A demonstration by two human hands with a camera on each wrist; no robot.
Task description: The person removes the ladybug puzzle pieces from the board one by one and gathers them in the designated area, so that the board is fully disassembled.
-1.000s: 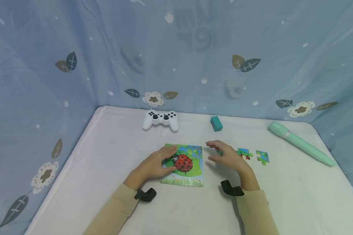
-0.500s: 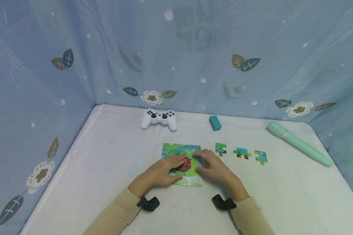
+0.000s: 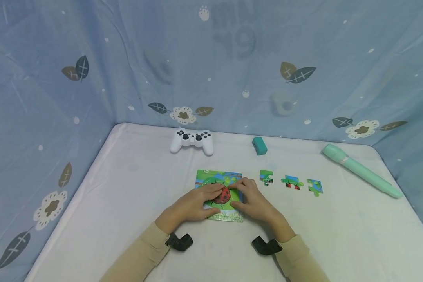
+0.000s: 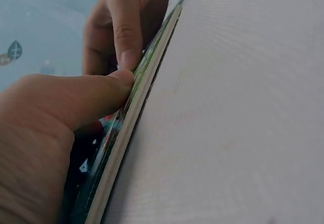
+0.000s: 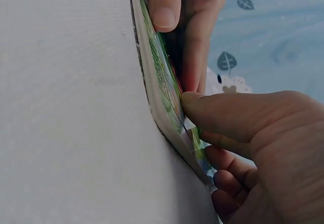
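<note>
A square jigsaw puzzle with a red ladybug on a green ground lies flat on the table. My left hand rests on its left half, fingers stretched over the ladybug and covering part of it. From the other side my right hand touches the puzzle, index finger and thumb over its right part. In the right wrist view that thumb is on the picture's surface, and the other fingertips are at the board's edge. The left thumb lies along the near edge in the left wrist view.
Three loose puzzle pieces lie right of the board: a green one, a blue and red one and a blue-green one. Behind are a white game controller, a teal block and a mint-green microphone-shaped wand.
My right hand has moved left from beside the loose pieces onto the puzzle's right side, uncovering the leftmost piece. My left hand has slid right, further over the ladybug.
</note>
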